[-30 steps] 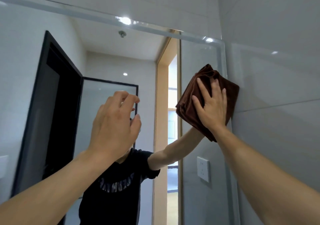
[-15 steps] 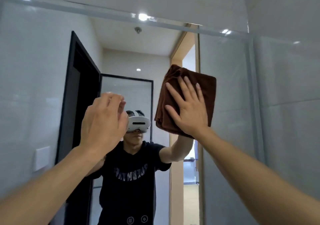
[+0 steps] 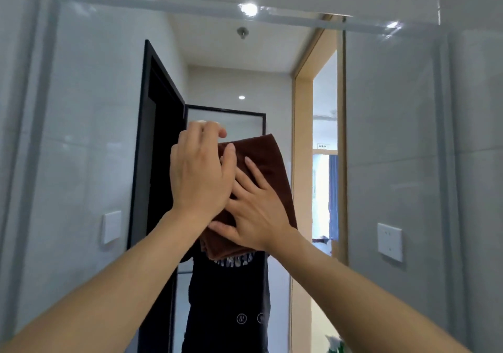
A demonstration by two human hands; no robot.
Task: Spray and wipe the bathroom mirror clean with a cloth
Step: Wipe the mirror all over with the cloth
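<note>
The wall mirror (image 3: 381,134) fills most of the view. A folded brown cloth (image 3: 261,156) lies flat against the glass near its middle. My right hand (image 3: 258,211) presses on the cloth with spread, straight fingers. My left hand (image 3: 198,173) is raised just left of it, in front of the cloth's left part and over my right fingertips. Its fingers are loosely curled and hold nothing. No spray bottle is in view.
The mirror's right edge meets a grey tiled wall (image 3: 476,162). The glass reflects a person in a black shirt (image 3: 231,298), a black door frame (image 3: 141,162), a switch plate (image 3: 112,227), a socket plate (image 3: 389,242) and a lit doorway (image 3: 324,162).
My right hand has slid the cloth leftward across the glass, from the mirror's right edge to its middle. It now sits partly behind my raised left hand.
</note>
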